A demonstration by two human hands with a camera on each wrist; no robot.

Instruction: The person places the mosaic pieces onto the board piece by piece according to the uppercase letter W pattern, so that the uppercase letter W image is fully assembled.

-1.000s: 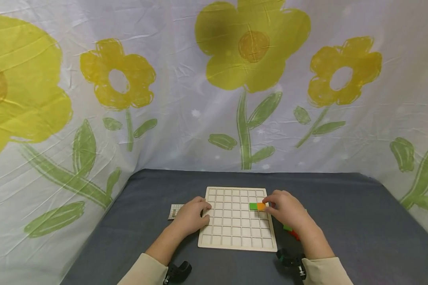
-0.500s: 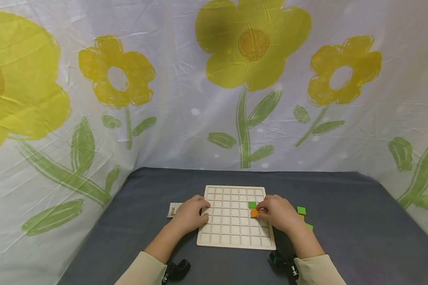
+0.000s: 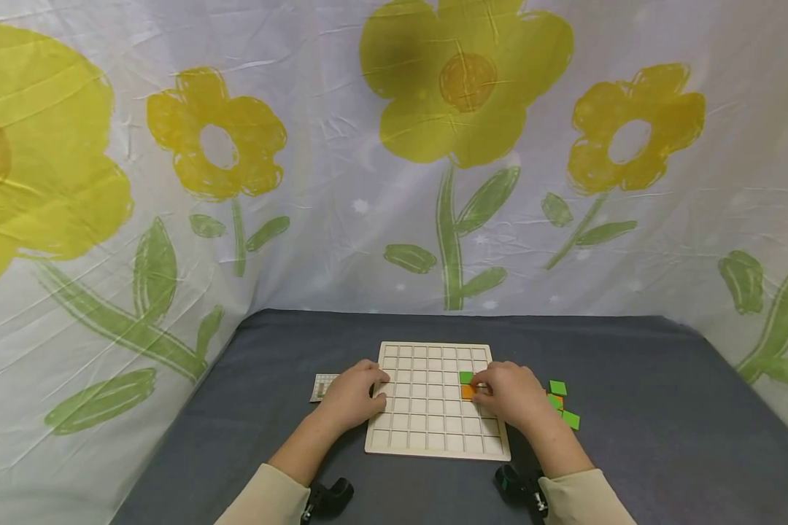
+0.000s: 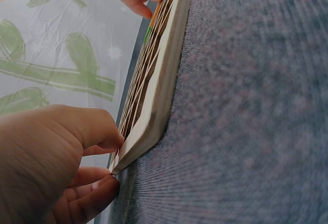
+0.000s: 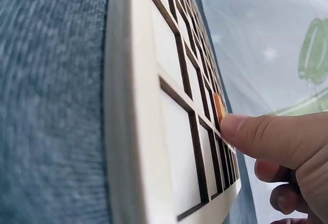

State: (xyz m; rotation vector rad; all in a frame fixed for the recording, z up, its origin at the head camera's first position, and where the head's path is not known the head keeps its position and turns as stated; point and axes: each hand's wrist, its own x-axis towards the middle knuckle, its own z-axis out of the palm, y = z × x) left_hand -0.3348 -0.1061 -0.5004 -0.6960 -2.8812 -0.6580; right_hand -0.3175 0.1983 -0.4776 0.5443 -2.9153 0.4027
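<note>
A pale wooden grid board (image 3: 419,421) lies on the dark cloth. My left hand (image 3: 351,397) grips its left edge, thumb and fingers at the rim in the left wrist view. On the board's right half sit a green square tile (image 3: 465,378) and, one row nearer, an orange square tile (image 3: 468,393). The fingertips of my right hand (image 3: 512,394) pinch the orange tile at its right side. In the right wrist view the thumb meets that orange tile (image 5: 219,107) at a cell; the index fingertip is hidden there.
Right of the board, beside my right wrist, several loose green tiles (image 3: 570,420) lie around an orange one. A small printed grid card (image 3: 322,386) is partly covered by my left hand. A flower-print curtain (image 3: 328,219) hangs behind the table.
My right hand has brought the orange tile from beside the green tile to one row nearer. The loose tiles at the right have come into sight. My left hand keeps its place.
</note>
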